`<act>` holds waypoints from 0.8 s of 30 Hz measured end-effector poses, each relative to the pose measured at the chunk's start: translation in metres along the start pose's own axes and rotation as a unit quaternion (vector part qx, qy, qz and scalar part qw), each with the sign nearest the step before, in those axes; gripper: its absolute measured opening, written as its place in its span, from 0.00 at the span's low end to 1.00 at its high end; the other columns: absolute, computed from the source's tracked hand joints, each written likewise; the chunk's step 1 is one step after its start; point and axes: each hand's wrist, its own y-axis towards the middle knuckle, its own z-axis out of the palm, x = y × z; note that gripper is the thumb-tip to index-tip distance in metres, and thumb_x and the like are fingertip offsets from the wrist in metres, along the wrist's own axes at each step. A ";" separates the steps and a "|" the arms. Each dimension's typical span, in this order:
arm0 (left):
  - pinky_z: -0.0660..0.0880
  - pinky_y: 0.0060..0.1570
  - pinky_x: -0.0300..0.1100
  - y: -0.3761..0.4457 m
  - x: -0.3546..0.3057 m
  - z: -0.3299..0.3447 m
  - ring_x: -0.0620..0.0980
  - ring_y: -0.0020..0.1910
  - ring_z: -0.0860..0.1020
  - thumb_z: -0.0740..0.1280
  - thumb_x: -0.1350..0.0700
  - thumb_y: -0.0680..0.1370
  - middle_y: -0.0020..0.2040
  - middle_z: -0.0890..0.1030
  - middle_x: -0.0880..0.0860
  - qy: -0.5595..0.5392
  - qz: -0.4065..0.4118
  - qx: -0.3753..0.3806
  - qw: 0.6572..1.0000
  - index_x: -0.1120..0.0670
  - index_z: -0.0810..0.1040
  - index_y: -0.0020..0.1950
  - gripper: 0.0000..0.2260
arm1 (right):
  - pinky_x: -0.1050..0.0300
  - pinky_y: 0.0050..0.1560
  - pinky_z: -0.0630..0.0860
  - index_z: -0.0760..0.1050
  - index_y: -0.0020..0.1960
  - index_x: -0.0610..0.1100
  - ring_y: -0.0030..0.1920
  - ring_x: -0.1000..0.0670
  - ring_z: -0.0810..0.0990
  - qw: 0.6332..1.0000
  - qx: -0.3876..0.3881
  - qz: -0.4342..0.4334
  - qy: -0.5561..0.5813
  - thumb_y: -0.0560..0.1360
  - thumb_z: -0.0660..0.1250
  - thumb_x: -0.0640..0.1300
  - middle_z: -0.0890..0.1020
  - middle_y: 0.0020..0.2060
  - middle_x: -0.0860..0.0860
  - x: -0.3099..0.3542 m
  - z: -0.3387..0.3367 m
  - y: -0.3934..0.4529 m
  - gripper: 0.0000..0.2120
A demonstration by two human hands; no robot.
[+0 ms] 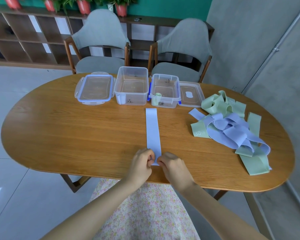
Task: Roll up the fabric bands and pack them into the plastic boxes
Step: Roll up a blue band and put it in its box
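Two hands at lower centre of the frame, both pinching the near end of a lilac band [153, 130] laid flat on the table [76, 132]: left hand [141, 163] curled at the band's left corner, right hand [171, 164] curled at its right corner, knuckles up, fingertips tucked against the fabric. Band stretched straight up the frame from the hands toward the boxes, far end just short of the gap between them. Two clear boxes at upper centre, side by side and open: big box [131, 85] on the left with a white roll [122, 99] low in its front left corner, small box [164, 91] on the right with blue clips and a green roll [157, 96] standing in its front left corner. Handwritten marks on both front walls, too small to read. Blue-rimmed lid [94, 89] flat on the table left of the big box, touching it; second lid [190, 94] flat on the right of the small box. Loose heap [232, 127] of green and lilac bands at right of the frame, tangled and overlapping, one green band printed "30 LB". Two grey chairs [100, 42] beyond the table at the top, shelving and red pots behind them.
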 end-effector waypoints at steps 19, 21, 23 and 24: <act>0.74 0.39 0.43 -0.008 0.005 -0.007 0.48 0.45 0.73 0.68 0.67 0.73 0.42 0.75 0.50 0.093 0.098 -0.021 0.991 0.59 0.76 0.39 0.06 | 0.55 0.43 0.74 0.81 0.46 0.42 0.41 0.52 0.78 0.997 0.036 0.021 0.065 0.76 0.67 0.40 0.79 0.43 0.51 -0.006 -0.009 0.009 0.05; 0.72 0.41 0.40 -0.005 0.005 -0.005 0.48 0.45 0.73 0.67 0.69 0.73 0.42 0.74 0.50 0.092 0.084 -0.030 0.992 0.59 0.77 0.38 0.06 | 0.56 0.43 0.75 0.82 0.49 0.42 0.41 0.51 0.78 0.997 0.036 0.016 0.061 0.75 0.68 0.41 0.77 0.44 0.50 -0.008 -0.008 0.007 0.06; 0.70 0.41 0.37 -0.001 0.004 -0.004 0.49 0.44 0.74 0.67 0.69 0.73 0.41 0.74 0.50 0.079 0.063 -0.037 0.994 0.59 0.78 0.38 0.07 | 0.55 0.43 0.75 0.82 0.52 0.42 0.42 0.50 0.78 0.998 0.038 0.017 0.056 0.75 0.68 0.40 0.78 0.44 0.49 -0.009 -0.008 0.007 0.07; 0.69 0.40 0.37 0.000 0.003 -0.004 0.48 0.42 0.74 0.67 0.68 0.73 0.40 0.74 0.50 0.068 0.049 -0.041 0.996 0.58 0.78 0.38 0.07 | 0.55 0.43 0.75 0.82 0.52 0.41 0.42 0.50 0.78 0.998 0.034 0.019 0.057 0.75 0.69 0.39 0.78 0.44 0.49 -0.009 -0.008 0.008 0.08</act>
